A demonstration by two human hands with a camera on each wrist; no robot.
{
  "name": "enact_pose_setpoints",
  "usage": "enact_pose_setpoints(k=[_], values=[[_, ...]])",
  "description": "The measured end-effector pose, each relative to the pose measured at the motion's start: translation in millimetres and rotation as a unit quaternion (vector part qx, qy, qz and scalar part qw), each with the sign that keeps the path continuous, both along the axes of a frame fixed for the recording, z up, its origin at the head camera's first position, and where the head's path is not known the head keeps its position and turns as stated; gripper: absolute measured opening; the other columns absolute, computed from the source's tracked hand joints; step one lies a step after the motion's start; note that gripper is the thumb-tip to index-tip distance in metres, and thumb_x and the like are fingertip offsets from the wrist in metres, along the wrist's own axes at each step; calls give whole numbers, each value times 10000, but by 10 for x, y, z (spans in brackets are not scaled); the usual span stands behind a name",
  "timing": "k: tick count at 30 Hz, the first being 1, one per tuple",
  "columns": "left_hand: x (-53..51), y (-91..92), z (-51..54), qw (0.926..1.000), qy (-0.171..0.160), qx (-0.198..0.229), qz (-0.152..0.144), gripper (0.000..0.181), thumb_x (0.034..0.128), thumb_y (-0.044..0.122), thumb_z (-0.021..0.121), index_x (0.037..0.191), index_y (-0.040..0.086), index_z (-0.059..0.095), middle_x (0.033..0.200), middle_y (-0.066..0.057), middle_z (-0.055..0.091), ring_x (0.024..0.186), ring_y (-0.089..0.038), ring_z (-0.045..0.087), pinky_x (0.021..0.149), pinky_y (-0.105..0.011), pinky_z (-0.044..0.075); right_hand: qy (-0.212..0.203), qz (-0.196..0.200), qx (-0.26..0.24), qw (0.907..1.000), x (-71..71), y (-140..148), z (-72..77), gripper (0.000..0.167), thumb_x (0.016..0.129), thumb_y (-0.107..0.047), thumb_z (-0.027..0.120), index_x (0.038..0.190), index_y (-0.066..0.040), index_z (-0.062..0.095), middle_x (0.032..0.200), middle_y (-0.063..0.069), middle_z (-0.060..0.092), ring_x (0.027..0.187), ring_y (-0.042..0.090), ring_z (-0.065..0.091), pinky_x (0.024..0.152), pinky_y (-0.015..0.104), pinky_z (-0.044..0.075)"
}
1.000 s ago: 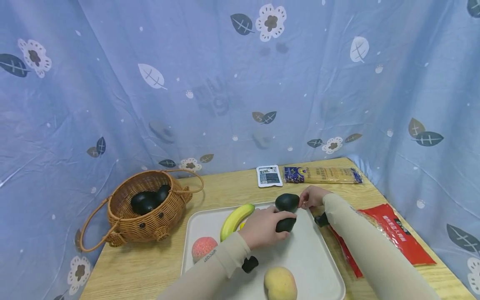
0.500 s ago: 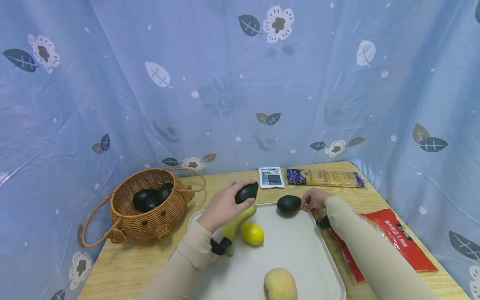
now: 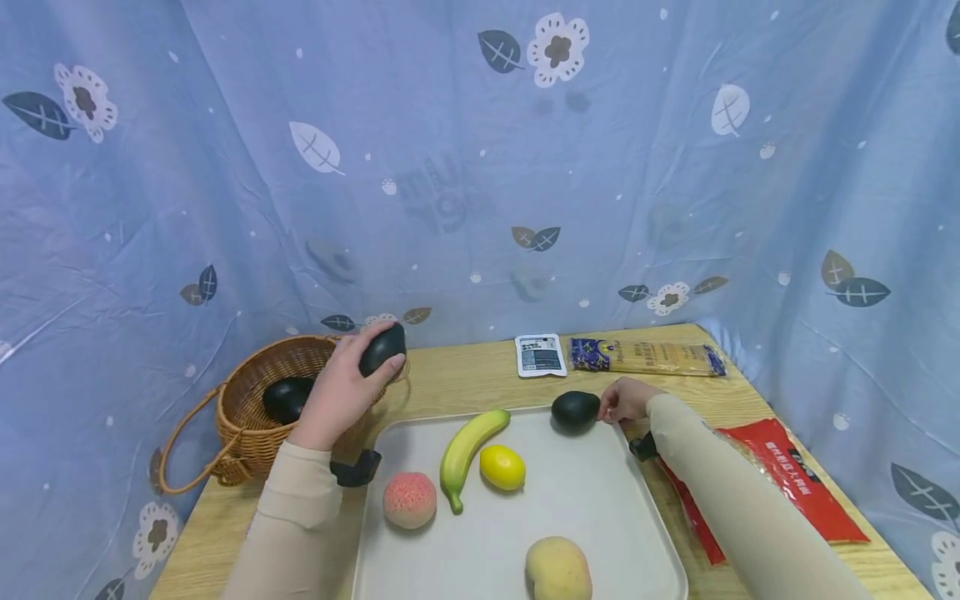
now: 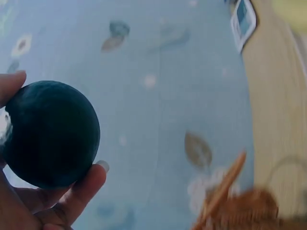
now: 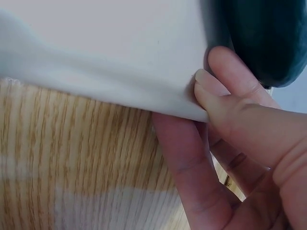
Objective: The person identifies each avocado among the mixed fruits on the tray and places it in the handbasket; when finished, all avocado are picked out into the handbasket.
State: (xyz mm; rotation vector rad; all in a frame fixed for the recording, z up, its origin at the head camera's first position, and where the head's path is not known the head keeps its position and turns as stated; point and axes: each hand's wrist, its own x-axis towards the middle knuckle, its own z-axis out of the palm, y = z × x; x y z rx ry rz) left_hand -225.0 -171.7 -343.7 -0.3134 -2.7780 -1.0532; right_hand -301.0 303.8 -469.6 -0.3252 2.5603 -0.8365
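A dark avocado is gripped by my left hand, held up over the right side of the wicker basket. In the left wrist view, fingers and thumb curl round this avocado. Another dark avocado lies inside the basket, partly hidden by the hand. My right hand pinches the far right corner of the white tray; the right wrist view shows the thumb above the rim and fingers below. Beside that hand, a further avocado sits on the tray.
On the tray lie a banana, a lemon, a pink peach and a yellow peach. Behind it are a small white packet and a noodle pack. A red bag lies to the right.
My left hand has lifted an avocado off the tray and carried it left to the basket. The lemon and pink peach are uncovered. My right hand stays at the tray corner.
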Motion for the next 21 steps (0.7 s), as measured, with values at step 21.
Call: enact_pose_setpoints(k=[21], values=[[-29, -978, -299, 9806, -622, -1198, 1419, 675, 1075, 346, 597, 1645, 111, 323, 1477, -469, 303, 1024, -572, 621, 749, -674, 494, -78, 19, -78, 9999, 2, 13, -14, 211, 881, 165, 699, 839, -18, 796, 877, 16, 724, 723, 136, 597, 646, 304, 561]])
